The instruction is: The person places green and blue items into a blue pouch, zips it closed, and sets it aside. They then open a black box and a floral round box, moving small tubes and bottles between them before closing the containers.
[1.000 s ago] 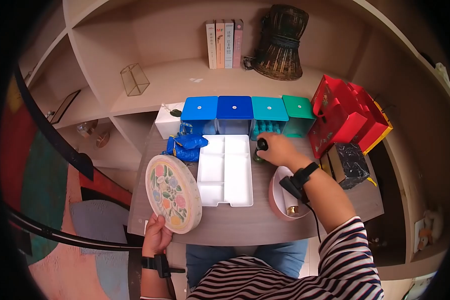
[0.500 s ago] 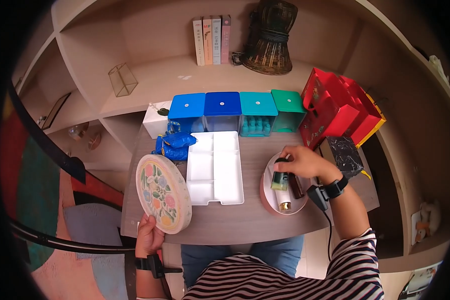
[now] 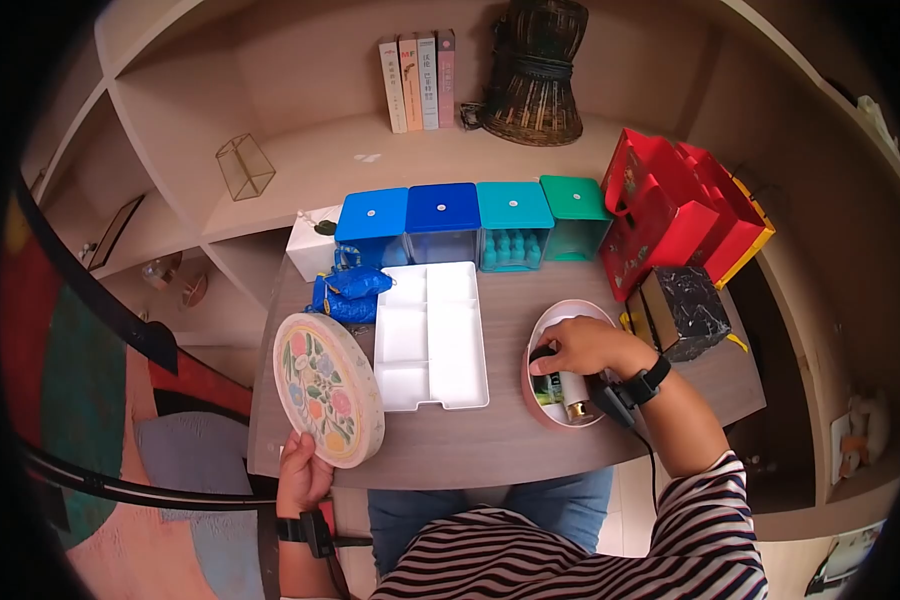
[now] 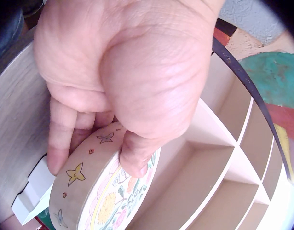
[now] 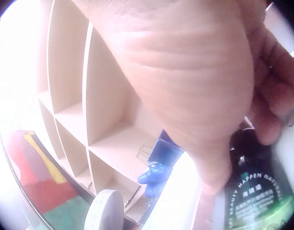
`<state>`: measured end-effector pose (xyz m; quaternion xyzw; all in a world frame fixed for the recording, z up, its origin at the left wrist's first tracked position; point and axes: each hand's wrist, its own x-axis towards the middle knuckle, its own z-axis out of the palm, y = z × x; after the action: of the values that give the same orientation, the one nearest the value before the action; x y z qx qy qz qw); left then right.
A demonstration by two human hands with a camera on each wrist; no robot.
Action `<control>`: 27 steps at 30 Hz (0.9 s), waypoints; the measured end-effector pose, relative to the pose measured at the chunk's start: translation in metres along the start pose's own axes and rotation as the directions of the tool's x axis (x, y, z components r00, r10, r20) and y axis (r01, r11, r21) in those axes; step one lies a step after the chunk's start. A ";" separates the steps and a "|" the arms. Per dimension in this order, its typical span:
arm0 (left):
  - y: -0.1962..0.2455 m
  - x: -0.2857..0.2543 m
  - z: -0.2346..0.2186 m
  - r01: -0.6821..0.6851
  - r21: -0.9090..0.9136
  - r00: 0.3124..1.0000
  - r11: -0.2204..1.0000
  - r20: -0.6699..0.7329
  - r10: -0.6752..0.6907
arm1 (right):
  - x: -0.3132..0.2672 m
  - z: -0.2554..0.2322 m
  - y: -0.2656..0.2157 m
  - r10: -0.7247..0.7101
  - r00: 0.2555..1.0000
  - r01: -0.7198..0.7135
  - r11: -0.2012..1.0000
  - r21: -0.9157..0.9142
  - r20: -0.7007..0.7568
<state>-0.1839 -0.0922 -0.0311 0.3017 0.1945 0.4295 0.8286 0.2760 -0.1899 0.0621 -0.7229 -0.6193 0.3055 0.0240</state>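
Note:
My left hand (image 3: 306, 470) holds a round lid (image 3: 328, 392) with a painted flower pattern by its lower edge, tilted up at the table's left front; in the left wrist view the thumb lies on the patterned face and fingers reach round the rim (image 4: 76, 175). My right hand (image 3: 592, 346) is over the round pink box (image 3: 530, 385), pinching a green bottle with a black cap (image 5: 254, 191) by the cap, the bottle lying down inside the box. Beside it in the box lies a pale bottle with a gold cap (image 3: 576, 395). The hand hides the box's far part.
A white divided tray (image 3: 457, 350) lies mid-table, with blue bags (image 3: 350, 292) at its left. Behind stand lidded bins in blue and green (image 3: 444, 207). Red gift bags (image 3: 660, 220) and a black marbled box (image 3: 692, 310) stand at the right. A shelf with books (image 3: 416, 85) rises behind.
The right hand has carried the green bottle from beside the tray's right edge into the pink box and lowered it there. The left hand still holds the lid. The head view has shifted slightly.

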 end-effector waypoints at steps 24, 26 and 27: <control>-0.105 0.073 0.214 0.210 0.772 0.854 0.600 0.154 -0.496 | -0.123 0.082 -0.003 0.394 0.689 0.420 0.468 0.778 -0.609; -0.115 0.086 0.226 0.174 0.813 0.860 0.556 0.150 -0.488 | -0.121 0.079 0.010 0.484 0.581 0.211 0.686 0.696 -0.654; -0.118 0.092 0.231 0.104 0.906 0.879 0.410 0.109 -0.465 | -0.122 0.076 0.009 0.489 0.531 0.108 0.771 0.628 -0.692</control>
<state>0.0717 -0.1453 0.0560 0.7159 0.2882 0.0561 0.6335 0.2422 -0.3288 0.0466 -0.7976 -0.3122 0.1089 0.5044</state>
